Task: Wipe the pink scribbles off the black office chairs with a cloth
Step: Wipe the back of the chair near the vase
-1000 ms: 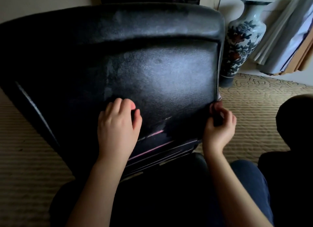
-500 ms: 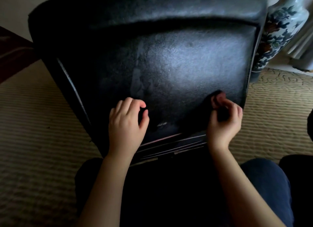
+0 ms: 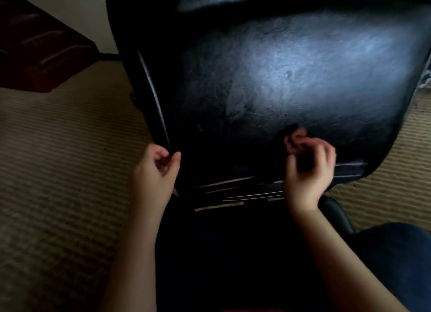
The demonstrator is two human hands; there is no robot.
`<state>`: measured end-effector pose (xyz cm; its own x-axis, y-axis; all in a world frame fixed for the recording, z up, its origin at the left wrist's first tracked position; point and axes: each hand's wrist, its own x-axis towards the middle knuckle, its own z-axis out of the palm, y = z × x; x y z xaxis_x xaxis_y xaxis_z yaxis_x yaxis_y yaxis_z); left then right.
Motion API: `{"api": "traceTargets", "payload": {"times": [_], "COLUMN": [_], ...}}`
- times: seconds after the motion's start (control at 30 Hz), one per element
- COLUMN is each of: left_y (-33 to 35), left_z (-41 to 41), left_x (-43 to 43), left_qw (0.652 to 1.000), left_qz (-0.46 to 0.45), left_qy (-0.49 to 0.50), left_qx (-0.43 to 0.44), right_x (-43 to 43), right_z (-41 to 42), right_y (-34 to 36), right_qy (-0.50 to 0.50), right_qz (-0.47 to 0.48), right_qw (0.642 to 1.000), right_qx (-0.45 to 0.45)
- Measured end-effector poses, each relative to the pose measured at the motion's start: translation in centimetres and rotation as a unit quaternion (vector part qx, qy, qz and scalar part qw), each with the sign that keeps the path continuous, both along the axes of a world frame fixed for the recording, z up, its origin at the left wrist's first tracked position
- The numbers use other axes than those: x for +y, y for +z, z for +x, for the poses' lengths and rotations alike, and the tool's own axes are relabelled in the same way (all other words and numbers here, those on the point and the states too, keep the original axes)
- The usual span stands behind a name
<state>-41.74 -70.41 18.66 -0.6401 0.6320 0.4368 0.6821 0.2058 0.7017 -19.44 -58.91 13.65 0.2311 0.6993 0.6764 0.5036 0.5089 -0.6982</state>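
A black leather office chair backrest fills the upper middle of the view. Faint pink scribble lines run along its bottom edge and lower right corner. My left hand grips the backrest's left edge, thumb on the front and fingers curled behind the trim. My right hand is blurred and holds a dark bunched cloth against the lower middle of the backrest, just above the pink lines. Most of the cloth is hidden inside the fingers.
A striped woven mat covers the floor on both sides. Dark wooden furniture stands at the upper left. A patterned vase peeks in at the right edge. My leg in blue trousers and a black armrest sit lower right.
My left hand left the backrest's face and took hold of its left edge. My right hand carried the cloth from the right edge toward the lower middle. The view swung left.
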Motion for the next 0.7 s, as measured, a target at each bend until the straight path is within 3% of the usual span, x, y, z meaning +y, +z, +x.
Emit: {"api": "traceTargets", "payload": {"times": [0.1,0.23,0.3,0.5,0.7], "left_y": [0.1,0.1,-0.2,-2.2,-2.9], "left_z": [-0.1,-0.7,-1.2,-2.0,-3.0], "left_x": [0.0,-0.3,-0.6,-1.4,-2.5], "left_qw": [0.999,0.998,0.997,0.995,0.997], "left_qz": [0.006,0.014,0.009,-0.015,-0.037], "left_qy": [0.006,-0.024,-0.041,-0.05,-0.038], "left_qx": [-0.035,-0.059,-0.069,-0.08,-0.062], "right_x": [-0.9,-5.0,-5.2,-4.3,-7.5], "right_z": [-2.8,-8.1,-9.1,-11.8,-12.1], "right_y": [-1.0,-1.9,-0.5,3.7,-6.6], "right_qy": [0.005,0.201,0.252,0.21,0.308], "right_qz": [-0.017,0.017,0.054,0.109,0.121], "right_qw": [1.0,0.973,0.954,0.963,0.894], "right_qx": [0.011,-0.115,-0.155,-0.127,-0.301]}}
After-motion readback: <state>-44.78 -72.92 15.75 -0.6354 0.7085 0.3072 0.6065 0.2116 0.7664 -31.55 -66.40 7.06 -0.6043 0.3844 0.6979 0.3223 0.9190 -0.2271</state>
